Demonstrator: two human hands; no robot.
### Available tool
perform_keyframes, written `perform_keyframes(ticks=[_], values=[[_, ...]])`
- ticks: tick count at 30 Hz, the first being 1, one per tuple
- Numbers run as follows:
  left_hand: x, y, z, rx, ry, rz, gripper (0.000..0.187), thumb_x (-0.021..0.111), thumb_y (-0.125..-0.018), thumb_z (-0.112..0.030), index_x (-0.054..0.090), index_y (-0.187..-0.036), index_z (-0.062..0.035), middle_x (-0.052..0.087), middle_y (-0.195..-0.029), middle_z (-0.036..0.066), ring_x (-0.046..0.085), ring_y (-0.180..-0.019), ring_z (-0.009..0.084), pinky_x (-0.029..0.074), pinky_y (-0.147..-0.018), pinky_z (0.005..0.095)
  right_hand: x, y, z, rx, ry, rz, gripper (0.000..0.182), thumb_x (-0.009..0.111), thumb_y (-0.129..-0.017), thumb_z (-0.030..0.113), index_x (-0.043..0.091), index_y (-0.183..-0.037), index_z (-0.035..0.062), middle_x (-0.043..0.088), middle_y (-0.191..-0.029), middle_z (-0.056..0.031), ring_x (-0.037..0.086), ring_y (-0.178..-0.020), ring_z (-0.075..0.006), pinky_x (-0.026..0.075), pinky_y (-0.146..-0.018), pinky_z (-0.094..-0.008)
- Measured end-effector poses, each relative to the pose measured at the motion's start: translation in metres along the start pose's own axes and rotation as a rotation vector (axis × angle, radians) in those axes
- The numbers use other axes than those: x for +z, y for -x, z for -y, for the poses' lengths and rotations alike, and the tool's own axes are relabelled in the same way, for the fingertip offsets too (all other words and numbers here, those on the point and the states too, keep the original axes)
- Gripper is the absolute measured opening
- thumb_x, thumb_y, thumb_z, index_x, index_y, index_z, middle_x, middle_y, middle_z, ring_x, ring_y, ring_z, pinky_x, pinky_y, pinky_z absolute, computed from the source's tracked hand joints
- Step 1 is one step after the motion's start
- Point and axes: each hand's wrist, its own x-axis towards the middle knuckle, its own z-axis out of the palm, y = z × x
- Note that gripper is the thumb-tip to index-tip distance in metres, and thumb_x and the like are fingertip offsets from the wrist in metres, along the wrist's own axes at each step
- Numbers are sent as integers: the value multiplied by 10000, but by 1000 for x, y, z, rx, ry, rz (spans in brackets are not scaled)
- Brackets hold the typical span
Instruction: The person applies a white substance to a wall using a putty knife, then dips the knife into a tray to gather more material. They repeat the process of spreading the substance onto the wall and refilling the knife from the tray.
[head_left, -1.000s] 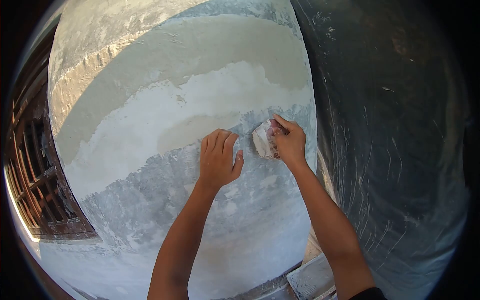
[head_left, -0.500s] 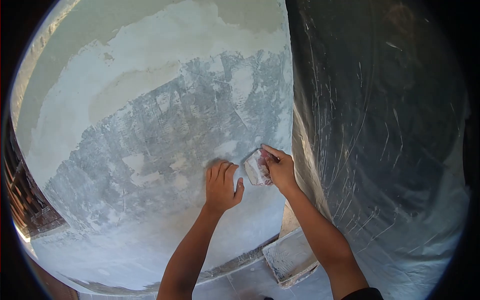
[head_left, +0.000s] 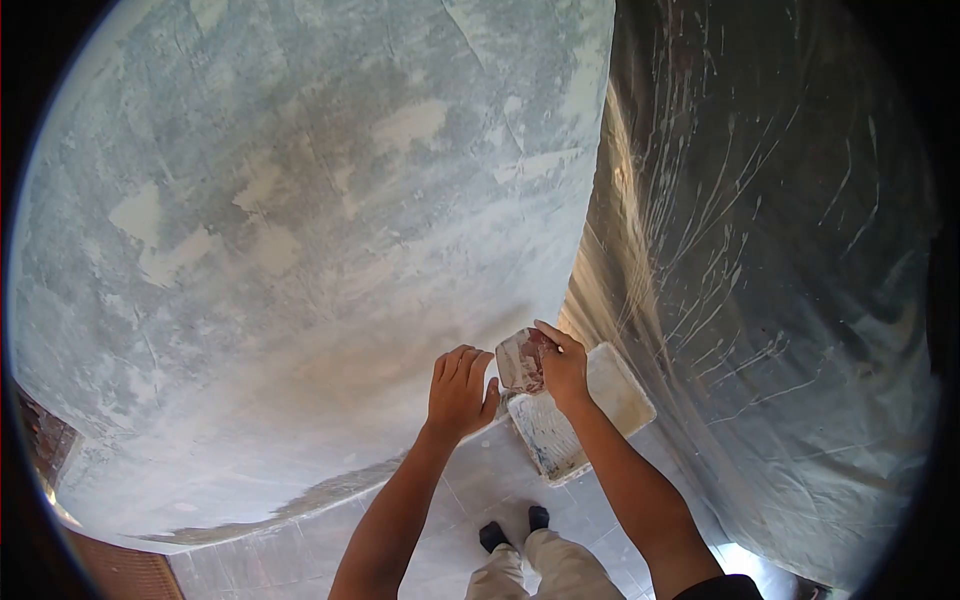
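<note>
Putty knife, pinched in the right hand low against the wall above the tray, could gouge the skim if tilted, while the left hand rests spread and empty.

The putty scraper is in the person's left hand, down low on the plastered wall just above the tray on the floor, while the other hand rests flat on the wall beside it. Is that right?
Not quite. The head view shows the putty scraper in the right hand, not the left. The rest holds: it is low on the plastered wall, just above the tray on the floor, and the left hand rests flat on the wall beside it.
</note>
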Motion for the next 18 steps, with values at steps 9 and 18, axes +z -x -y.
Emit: perform_keyframes(ticks=[9, 18], values=[[83, 88, -11, -279, -9, 220, 456, 624, -756, -128, 510, -1184, -18, 555, -1113, 137, 492, -1138, 325, 375, -954, 450, -24, 45, -126, 222, 232, -76, 437, 536, -903, -12, 517, -1340, -17, 694, -1016, -165, 677, -860, -208, 525, -781, -327], [187, 176, -47, -762, -22, 537, 532, 621, -802, -179, 473, -1282, -5, 517, -1231, 179, 447, -1217, 354, 371, -996, 470, -80, 82, -238, 407, 277, -87, 322, 631, -835, 34, 632, -1155, 4, 704, -954, -193, 686, -862, -332, 524, -784, -399]])
